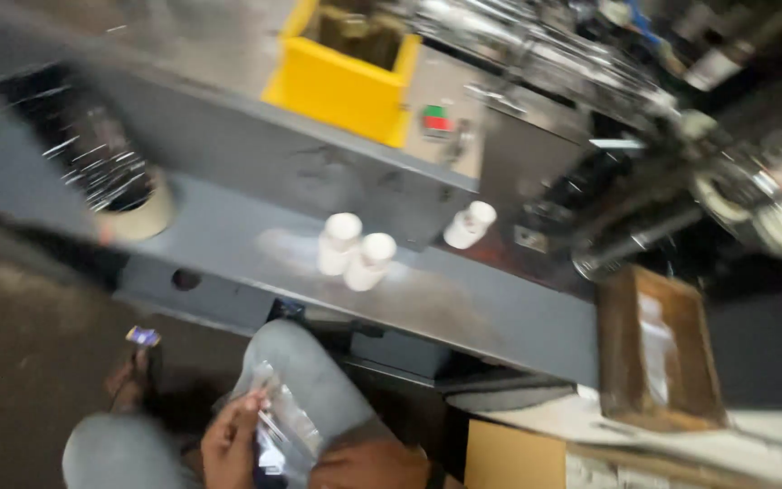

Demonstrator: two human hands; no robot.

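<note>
White cups (355,251) beyond bagged hands (233,444).

Grey steel bench (463,308), dim workshop floor (20,362)

Three white paper cups are counted: two (338,243) (369,261) touching each other on the grey machine ledge (463,303), and a third (470,225) lying apart, further along that ledge toward the machine body. One yellow bin (341,86) is seen above the ledge. One wooden box (658,349) is seen beyond the ledge's end. One clear plastic bag (287,426) is seen below the ledge, with two hands (233,444) (373,464) on it.
</note>
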